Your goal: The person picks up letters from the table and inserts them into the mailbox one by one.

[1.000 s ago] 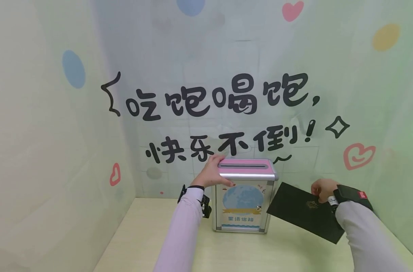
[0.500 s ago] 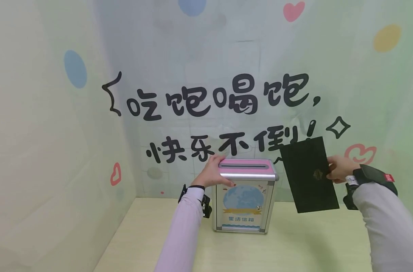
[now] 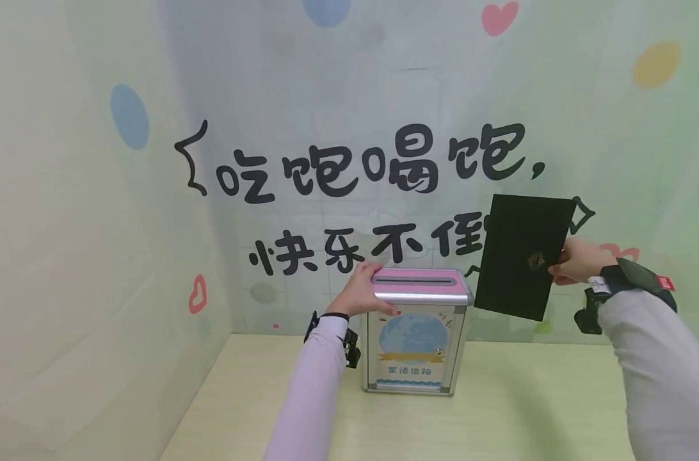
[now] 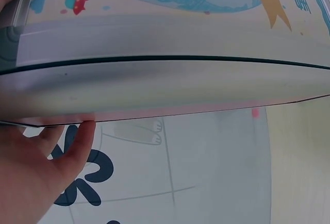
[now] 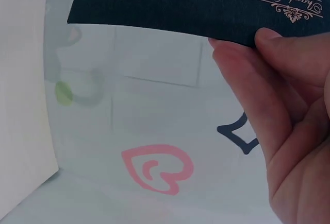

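Note:
A letter box [image 3: 421,339] with a pink, silver-edged top stands upright on the table; its long slot [image 3: 413,281] faces up. My left hand [image 3: 356,293] grips its upper left corner, thumb over the front and fingers at the back. In the left wrist view those fingers [image 4: 77,149] reach the box's far edge. Up at the right, beside and above the box, a dark thank-you card [image 3: 516,256] is held nearly upright. The thumb and fingers of my right hand [image 3: 586,261] pinch its right edge. Gold "Thank You" lettering [image 5: 291,0] shows in the right wrist view.
Behind the box rises a pale wall [image 3: 355,83] with large black characters, hearts and coloured dots. A side wall [image 3: 84,256] bounds the left. The light wooden table [image 3: 257,397] reaches under the box and toward me.
My right hand has lifted the thank-you card and turned it from a low slant to nearly upright. The left hand and the letter box have stayed put.

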The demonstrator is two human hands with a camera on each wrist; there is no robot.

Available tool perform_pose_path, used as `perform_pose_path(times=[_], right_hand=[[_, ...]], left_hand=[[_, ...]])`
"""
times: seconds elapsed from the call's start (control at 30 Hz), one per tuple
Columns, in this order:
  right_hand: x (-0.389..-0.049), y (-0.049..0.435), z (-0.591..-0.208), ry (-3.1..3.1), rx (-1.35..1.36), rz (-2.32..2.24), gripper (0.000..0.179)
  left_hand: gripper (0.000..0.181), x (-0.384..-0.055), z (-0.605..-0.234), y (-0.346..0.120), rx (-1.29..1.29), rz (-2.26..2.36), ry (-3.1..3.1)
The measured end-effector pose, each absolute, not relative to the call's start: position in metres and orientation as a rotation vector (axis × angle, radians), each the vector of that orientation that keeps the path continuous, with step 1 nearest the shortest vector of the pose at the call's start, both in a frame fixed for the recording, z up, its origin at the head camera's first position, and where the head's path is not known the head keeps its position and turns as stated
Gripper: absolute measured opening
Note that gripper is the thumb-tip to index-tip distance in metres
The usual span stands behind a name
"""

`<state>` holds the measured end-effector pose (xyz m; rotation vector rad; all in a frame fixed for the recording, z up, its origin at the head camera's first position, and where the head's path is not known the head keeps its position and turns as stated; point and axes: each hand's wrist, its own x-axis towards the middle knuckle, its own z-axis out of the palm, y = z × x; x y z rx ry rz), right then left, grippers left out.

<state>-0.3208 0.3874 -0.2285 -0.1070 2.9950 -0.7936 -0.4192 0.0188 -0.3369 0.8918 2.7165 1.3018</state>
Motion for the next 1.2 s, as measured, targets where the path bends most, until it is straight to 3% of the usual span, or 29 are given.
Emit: perform_pose_path(times=[0.6,1.2], right_hand=[[-0.333,0.351,-0.171,3.112,-0.114,-0.794,0.032],[-0.364,0.275,-0.18,3.096,-0.232,-0.895,0.032]], left_hand=[[0.102,-0.417,-0.337,0.018,0.867,1.316,2.708],[0.102,-0.416,-0.334,0.017,0.863,1.31,2.712]])
